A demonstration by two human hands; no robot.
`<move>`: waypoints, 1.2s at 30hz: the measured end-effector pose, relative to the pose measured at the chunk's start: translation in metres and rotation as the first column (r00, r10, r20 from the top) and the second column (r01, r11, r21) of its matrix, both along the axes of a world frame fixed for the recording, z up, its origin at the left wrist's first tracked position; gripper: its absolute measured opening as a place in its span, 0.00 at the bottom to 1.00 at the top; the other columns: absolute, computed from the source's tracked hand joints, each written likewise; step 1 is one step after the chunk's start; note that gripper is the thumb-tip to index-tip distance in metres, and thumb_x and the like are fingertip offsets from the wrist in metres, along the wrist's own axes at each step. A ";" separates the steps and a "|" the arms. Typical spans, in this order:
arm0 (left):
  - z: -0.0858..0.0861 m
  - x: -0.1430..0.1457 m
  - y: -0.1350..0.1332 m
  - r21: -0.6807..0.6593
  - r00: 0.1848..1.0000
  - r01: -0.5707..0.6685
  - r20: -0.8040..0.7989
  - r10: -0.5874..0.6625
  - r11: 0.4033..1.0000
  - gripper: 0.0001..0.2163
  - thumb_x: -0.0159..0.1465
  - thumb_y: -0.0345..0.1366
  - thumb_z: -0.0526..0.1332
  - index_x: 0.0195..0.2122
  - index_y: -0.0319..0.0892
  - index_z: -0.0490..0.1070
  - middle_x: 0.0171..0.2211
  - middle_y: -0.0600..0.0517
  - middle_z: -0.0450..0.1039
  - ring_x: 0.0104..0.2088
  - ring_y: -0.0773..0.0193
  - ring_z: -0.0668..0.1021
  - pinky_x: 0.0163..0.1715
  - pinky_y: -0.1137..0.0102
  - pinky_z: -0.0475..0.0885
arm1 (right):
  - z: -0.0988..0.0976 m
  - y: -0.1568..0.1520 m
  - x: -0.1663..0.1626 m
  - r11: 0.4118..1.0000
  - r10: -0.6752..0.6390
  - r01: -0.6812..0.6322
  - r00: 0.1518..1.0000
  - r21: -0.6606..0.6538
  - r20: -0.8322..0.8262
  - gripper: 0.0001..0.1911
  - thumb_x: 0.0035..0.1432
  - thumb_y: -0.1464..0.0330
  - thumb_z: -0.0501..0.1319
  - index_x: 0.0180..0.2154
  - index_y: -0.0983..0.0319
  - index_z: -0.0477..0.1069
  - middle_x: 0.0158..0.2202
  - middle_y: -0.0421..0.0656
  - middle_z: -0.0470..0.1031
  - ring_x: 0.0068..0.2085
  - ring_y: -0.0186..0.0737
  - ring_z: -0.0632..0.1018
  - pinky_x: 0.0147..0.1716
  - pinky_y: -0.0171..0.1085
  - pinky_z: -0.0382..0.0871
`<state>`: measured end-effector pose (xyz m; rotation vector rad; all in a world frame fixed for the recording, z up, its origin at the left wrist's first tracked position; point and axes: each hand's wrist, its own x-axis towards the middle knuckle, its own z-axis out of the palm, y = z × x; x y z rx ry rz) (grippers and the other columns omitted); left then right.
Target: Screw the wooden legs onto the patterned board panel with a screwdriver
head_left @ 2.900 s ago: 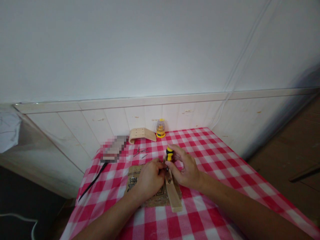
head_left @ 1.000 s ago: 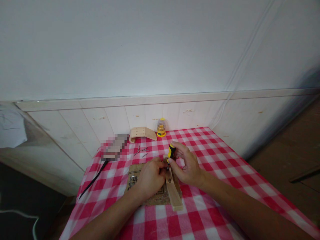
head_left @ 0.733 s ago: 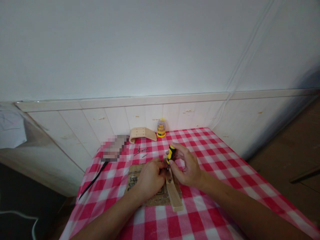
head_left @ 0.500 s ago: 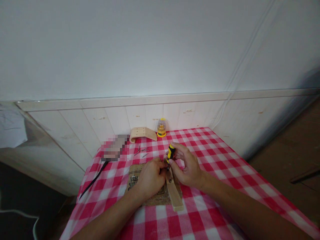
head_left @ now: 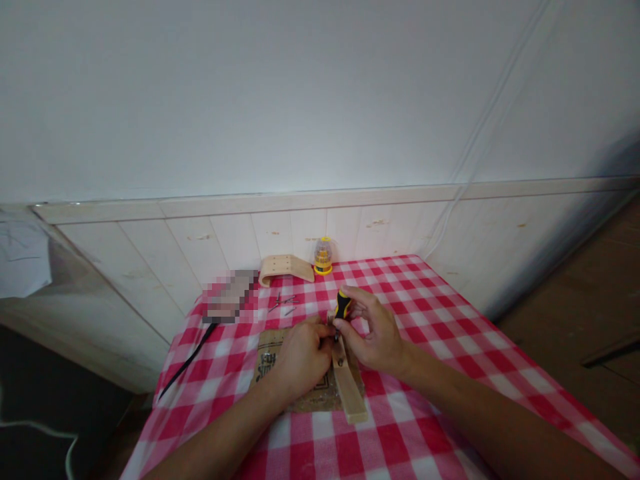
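Observation:
My right hand (head_left: 377, 333) grips a yellow and black screwdriver (head_left: 343, 304) by its handle, thumb and fingers closed round it. The screwdriver stands nearly upright, tip down, over the far part of a pale wooden piece (head_left: 350, 390). A dark screw or hole shows midway along the wood. My left hand (head_left: 306, 357) is closed at the far end of this piece, its fingertips close to the screwdriver's tip. What lies under those fingers is partly hidden. Beneath the wood and my left hand is a brown printed packet (head_left: 269, 343).
Several small metal pieces (head_left: 284, 302) lie beyond my left hand. Behind stand a bent wooden part with holes (head_left: 285, 265) and a clear-topped yellow container (head_left: 323, 257). A blurred-out object (head_left: 231, 297) with a black strap lies left. The checked tablecloth (head_left: 430, 293) reaches the wall.
The screwdriver handle has turned between my right fingers, so more of its black side faces me. My left hand and the wooden piece have stayed in place.

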<state>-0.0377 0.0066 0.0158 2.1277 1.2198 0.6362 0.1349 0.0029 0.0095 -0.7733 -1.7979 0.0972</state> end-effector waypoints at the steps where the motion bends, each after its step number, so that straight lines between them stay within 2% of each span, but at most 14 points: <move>1: 0.000 0.000 0.000 -0.004 1.000 0.000 0.001 0.000 1.000 0.13 0.59 0.24 0.55 0.30 0.42 0.80 0.36 0.49 0.80 0.39 0.59 0.80 0.43 0.68 0.72 | -0.001 0.000 0.000 1.000 0.000 0.000 1.000 0.000 -0.008 0.32 0.61 0.75 0.64 0.64 0.53 0.61 0.53 0.49 0.78 0.46 0.46 0.83 0.43 0.44 0.83; 9: -0.001 0.000 -0.001 0.002 1.000 0.001 0.018 -0.001 1.000 0.13 0.59 0.24 0.55 0.31 0.42 0.80 0.37 0.48 0.79 0.41 0.58 0.80 0.45 0.67 0.73 | -0.003 0.001 0.001 1.000 -0.009 0.009 1.000 0.014 -0.011 0.32 0.61 0.74 0.65 0.63 0.54 0.61 0.52 0.50 0.78 0.44 0.45 0.84 0.39 0.41 0.83; 17: 0.001 0.000 -0.002 -0.013 1.000 -0.003 -0.006 0.003 1.000 0.13 0.58 0.25 0.55 0.30 0.42 0.80 0.36 0.48 0.79 0.39 0.57 0.80 0.43 0.67 0.72 | 0.001 -0.003 0.000 0.997 0.079 -0.080 0.997 0.003 0.021 0.33 0.61 0.78 0.60 0.65 0.54 0.58 0.48 0.50 0.80 0.42 0.45 0.84 0.39 0.43 0.84; 29: 0.001 0.000 -0.002 0.009 1.000 0.016 0.021 -0.016 1.000 0.14 0.58 0.25 0.54 0.31 0.42 0.80 0.35 0.48 0.79 0.38 0.57 0.80 0.41 0.66 0.71 | 0.003 -0.001 0.001 0.998 -0.002 -0.001 0.999 0.070 0.034 0.32 0.61 0.76 0.63 0.64 0.55 0.61 0.49 0.49 0.80 0.40 0.43 0.84 0.37 0.41 0.83; 36: -0.001 0.000 -0.002 0.022 1.000 0.006 0.021 -0.007 1.000 0.14 0.59 0.25 0.54 0.32 0.41 0.80 0.36 0.47 0.78 0.38 0.57 0.80 0.41 0.66 0.71 | 0.004 0.000 0.000 0.998 -0.018 0.016 0.999 0.065 0.033 0.31 0.61 0.75 0.64 0.63 0.54 0.62 0.49 0.48 0.80 0.41 0.43 0.84 0.38 0.42 0.83</move>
